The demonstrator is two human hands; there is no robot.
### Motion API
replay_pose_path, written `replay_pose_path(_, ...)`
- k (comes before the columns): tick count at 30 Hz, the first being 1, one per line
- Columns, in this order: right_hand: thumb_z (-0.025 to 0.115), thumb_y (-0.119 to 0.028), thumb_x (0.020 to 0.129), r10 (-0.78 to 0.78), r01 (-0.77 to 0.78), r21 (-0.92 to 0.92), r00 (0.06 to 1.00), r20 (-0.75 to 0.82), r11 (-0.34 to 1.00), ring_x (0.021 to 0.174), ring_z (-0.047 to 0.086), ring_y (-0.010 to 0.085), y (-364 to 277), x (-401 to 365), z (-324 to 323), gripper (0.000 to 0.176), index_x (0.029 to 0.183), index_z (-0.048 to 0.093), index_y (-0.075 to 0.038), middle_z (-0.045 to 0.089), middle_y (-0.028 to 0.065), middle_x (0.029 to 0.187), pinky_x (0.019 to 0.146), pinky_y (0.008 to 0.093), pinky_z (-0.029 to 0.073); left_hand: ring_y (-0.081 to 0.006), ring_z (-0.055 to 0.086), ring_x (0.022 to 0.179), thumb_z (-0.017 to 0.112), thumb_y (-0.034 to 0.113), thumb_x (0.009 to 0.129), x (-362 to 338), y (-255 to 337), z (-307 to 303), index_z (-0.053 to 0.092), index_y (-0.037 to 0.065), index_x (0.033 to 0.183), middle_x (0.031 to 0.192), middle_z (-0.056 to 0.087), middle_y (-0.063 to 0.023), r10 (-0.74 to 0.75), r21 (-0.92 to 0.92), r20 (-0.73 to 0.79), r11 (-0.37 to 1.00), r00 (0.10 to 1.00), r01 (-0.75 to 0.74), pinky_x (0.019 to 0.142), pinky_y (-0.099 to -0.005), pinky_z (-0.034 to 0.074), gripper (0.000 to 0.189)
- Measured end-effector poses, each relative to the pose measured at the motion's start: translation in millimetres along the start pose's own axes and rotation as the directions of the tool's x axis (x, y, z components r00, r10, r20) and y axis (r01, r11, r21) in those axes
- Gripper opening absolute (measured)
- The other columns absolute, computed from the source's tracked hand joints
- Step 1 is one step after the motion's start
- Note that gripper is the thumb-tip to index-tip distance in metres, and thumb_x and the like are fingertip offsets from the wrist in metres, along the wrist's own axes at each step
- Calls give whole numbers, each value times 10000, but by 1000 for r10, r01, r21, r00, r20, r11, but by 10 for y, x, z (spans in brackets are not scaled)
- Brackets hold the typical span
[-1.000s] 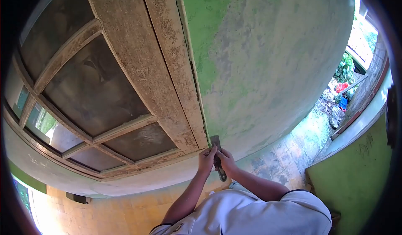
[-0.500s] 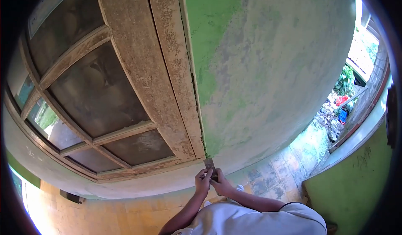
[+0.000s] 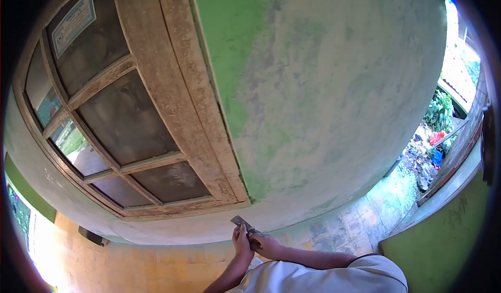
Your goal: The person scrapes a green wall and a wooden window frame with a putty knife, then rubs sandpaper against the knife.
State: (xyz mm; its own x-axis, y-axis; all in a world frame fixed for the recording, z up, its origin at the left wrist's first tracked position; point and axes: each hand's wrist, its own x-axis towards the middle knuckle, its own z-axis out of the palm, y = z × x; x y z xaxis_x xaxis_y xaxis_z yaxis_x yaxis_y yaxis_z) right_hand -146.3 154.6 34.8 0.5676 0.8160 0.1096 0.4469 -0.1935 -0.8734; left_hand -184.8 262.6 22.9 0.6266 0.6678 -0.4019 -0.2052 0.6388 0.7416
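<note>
A scraper [image 3: 240, 222] with a flat, broad blade is held low in front of my body, its blade pointing up and to the left. The fingers of my left hand [image 3: 241, 242] are closed on it near the blade. Wrapped round its handle end is my right hand [image 3: 267, 245]. The blade stands apart from the wall, just below the lower corner of the wooden window frame [image 3: 182, 100], whose surface is worn and patchy. Beside the frame, the wall [image 3: 323, 100] shows green paint and bare greyish patches.
Yellowish floor tiles [image 3: 156, 269] run along the wall's foot. A dark object [image 3: 93, 236] sits by the wall at lower left. A low green wall [image 3: 438, 235] stands to the right. Beyond it lie plants [image 3: 438, 110] and rubble with red and blue items.
My hands and the scraper have moved down and left, away from the frame's lower corner. The blade now tilts further left. The camera view has shifted.
</note>
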Motion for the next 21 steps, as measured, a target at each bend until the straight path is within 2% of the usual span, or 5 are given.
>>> replay_pose_path(4,571,-238,846,157,-147,-218,987,29,965,864,634,345,54,-346,-281,292,1106,517,-115,656,148,935,741,452,499,-131,582,708,561,188,923,-247,-377,139,534,108,927,804,567,-20,-133,-25,20,991,991,133,622,-277,509,84)
replay_pose_path(7,582,-257,842,258,-240,-319,966,14,917,893,630,332,127,-635,-422,299,1105,511,-134,646,125,970,743,450,500,-99,528,649,571,173,916,-512,-600,313,513,107,860,744,517,7,-203,-52,-44,978,978,201,558,-255,459,104)
replay_pose_path(10,591,-269,842,194,-215,-287,976,-99,934,874,627,307,219,-962,-485,252,1057,565,-141,634,93,962,750,421,499,-99,518,640,578,166,910,-638,-922,232,508,116,846,747,518,7,-199,-35,11,979,980,199,557,-250,450,107)
replay_pose_path(16,560,-279,870,200,-189,-302,980,6,934,914,615,291,309,-1443,-599,239,1060,576,-135,610,84,1002,774,410,493,-104,542,640,583,166,905,-1007,-1268,53,498,116,832,745,531,0,-183,41,8,982,983,183,566,-259,458,123)
replay_pose_path(21,538,-271,893,160,-142,-274,986,44,951,911,616,294,278,-1693,-605,234,1061,618,-130,616,94,997,765,409,493,-124,564,605,583,167,903,-1255,-1263,83,472,121,812,713,527,-14,-177,-66,-66,983,982,173,531,-263,461,150)
